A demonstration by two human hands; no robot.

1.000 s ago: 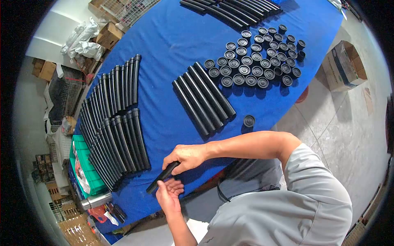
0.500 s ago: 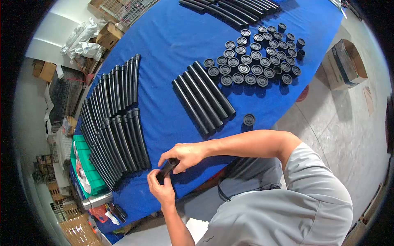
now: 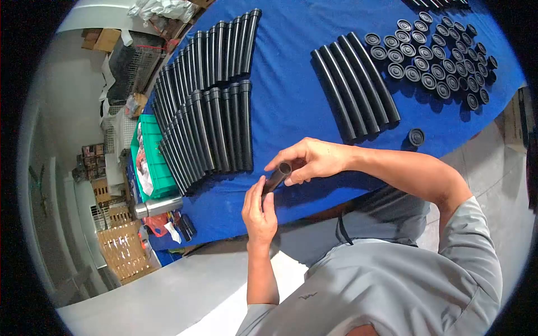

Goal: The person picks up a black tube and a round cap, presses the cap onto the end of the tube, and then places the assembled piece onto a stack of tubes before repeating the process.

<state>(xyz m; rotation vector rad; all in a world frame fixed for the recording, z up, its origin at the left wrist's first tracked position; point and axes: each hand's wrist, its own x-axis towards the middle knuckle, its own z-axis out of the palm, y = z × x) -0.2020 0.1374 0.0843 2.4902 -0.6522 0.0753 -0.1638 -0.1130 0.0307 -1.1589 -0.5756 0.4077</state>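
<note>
A black tube [image 3: 274,181] is held between my two hands above the front of the blue-covered table, its hollow end facing up toward the camera. Around its lower part, the fingers and thumb of my left hand [image 3: 260,215] are closed. My right hand [image 3: 318,161] grips near the open end with thumb and fingers. Four longer black tubes [image 3: 358,87] lie side by side beyond my right hand. One round black cap [image 3: 416,137] sits alone near the table's edge. Many similar caps [image 3: 428,81] are grouped at the upper right.
Two rows of capped black tubes [image 3: 227,126] lie on the left of the blue table [image 3: 291,112]. Beside them are a green tray [image 3: 159,168], a silvery roll [image 3: 159,207] and a red bag [image 3: 159,223]. More tubes [image 3: 440,3] show at the top edge.
The camera view has turned, so the table and its items appear farther right and higher. Both hands still hold the tube, in nearly the same grip.
</note>
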